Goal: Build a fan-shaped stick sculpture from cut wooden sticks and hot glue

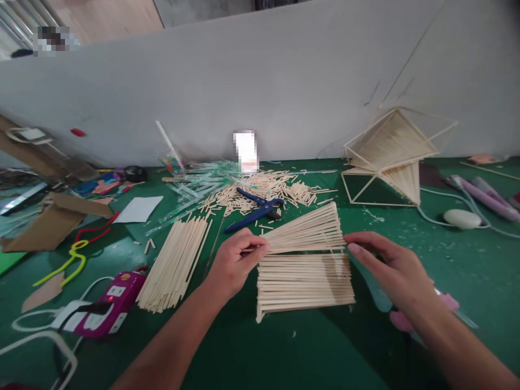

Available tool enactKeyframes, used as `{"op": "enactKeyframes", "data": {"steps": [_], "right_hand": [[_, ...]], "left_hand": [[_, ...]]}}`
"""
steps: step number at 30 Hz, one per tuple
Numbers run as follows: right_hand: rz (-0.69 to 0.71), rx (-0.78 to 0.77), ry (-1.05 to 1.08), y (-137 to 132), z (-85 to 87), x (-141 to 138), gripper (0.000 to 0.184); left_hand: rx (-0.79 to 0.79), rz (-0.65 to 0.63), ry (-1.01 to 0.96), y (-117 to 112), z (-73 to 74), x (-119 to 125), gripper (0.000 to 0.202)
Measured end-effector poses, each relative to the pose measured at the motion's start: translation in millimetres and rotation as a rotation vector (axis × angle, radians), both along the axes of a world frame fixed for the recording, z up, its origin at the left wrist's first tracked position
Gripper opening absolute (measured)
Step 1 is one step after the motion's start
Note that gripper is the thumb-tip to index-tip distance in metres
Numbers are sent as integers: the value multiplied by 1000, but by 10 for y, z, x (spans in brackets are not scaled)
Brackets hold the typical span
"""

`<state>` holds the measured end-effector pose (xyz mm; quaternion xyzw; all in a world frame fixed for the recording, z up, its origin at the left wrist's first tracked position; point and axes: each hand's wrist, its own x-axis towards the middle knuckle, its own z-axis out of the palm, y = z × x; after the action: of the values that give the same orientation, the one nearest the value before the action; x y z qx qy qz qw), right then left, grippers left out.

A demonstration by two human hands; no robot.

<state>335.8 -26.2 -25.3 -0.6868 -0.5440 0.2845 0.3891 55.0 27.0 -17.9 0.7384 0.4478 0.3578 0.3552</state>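
Note:
My left hand (239,257) pinches a thin wooden stick near its left end, beside the narrow tip of a fan-shaped panel of sticks (311,230). At the panel's right edge, the thumb and forefinger of my right hand (390,262) close together at the stick's other end. Directly below lies a flat, roughly rectangular panel of sticks (304,281), set side by side. A bundle of long loose sticks (174,262) rests left of my left hand. Beyond the hands, blue-handled cutters (258,211) lie against a heap of short cut sticks (264,189).
Back right stands a stick-framed model (390,160) against the grey partition (284,81). Clear plastic wrappers (199,181) lie at the back. To the left are a magenta power strip (116,303), pipe cleaners (75,260) and cardboard (57,219). A pink tool (485,195) with a cable lies right.

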Motion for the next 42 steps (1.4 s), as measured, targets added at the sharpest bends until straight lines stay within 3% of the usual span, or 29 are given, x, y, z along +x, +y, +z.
{"op": "enactKeyframes", "data": {"steps": [11,23,27,32,37,42], "right_hand": [[15,-71,-39,81,-78,17,29],[70,-27,-91,77,-59,-11,25],[65,-60,-101,83,-87,2,27],[29,-66,-127,79,-129,9,29],[-14,-69,-133,59,-120,-25,29],[-50,-83,-150,37,-57,-79,26]], "left_hand": [[1,-45,27,29,-42,59,11],[-29,-39,71,16,-16,86,19],[-13,41,57,18,-23,17,23],[-113,118,86,22,-99,-154,12],[-139,70,82,27,-149,-263,8],[-60,34,107,18,-135,-243,4]]}}
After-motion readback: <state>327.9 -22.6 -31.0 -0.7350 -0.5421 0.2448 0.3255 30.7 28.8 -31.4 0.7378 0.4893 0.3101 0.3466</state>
